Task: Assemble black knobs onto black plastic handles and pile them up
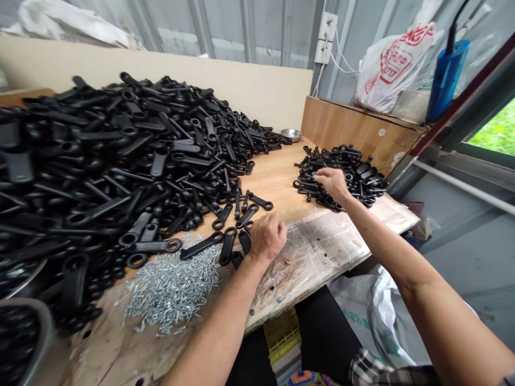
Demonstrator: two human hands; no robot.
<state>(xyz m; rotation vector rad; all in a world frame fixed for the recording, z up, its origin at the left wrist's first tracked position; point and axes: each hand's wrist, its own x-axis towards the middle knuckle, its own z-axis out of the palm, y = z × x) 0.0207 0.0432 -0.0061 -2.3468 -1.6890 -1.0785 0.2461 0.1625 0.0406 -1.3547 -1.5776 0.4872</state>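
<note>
My left hand (pixel 269 236) is curled closed above the front of the wooden table, beside a few loose black plastic arms with ring ends (pixel 228 245). Its fingertips face away, so whatever they may hold is hidden. Farther right, my right hand (pixel 333 181) reaches over a smaller pile of black ring-ended arms (pixel 360 172). Its fingers are bent together at the pile's left side, with a small greyish spot at the tips too small to name. A heap of small silver pins or screws (pixel 171 289) lies left of my left forearm.
A large mound of black arms (pixel 161 145) covers the table's left and back. A metal bowl (pixel 291 134) stands behind. A rounded container (pixel 24 338) is at lower left. A wooden board (pixel 358 126) borders the right, with a plastic bag (pixel 392 69) and blue holder (pixel 447 80) above.
</note>
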